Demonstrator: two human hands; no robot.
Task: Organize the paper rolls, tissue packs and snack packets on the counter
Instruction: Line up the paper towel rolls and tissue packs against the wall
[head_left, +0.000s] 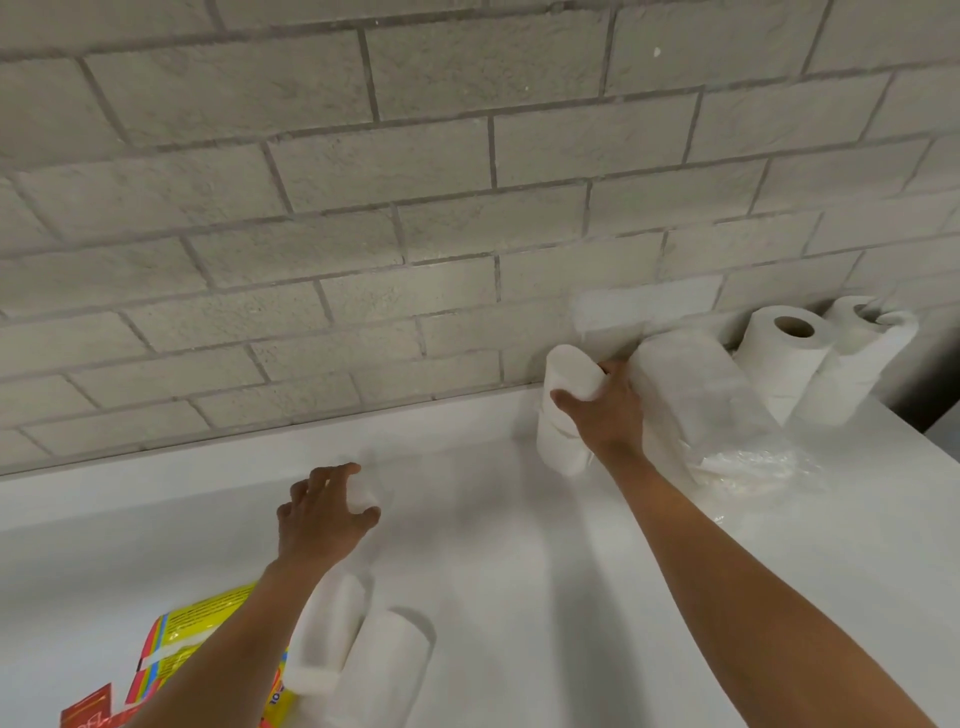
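- Our right hand (605, 410) grips a paper roll (563, 410), standing it beside the wrapped pack (706, 410) at the wall.
- Our left hand (322, 514) curls around another roll (362, 498) on the desk (519, 545); that one probably joins the row next.

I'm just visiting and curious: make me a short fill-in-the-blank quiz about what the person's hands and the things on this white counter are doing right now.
1. The right hand grips a white paper roll beside the plastic-wrapped pack of rolls, close to the grey ____ wall.
2. The left hand closes on a small ____ roll.
3. The bright yellow packet lies under the ____ forearm.
4. Two unwrapped paper rolls stand at the counter's far ____ end.

Missing words: brick; white; left; right
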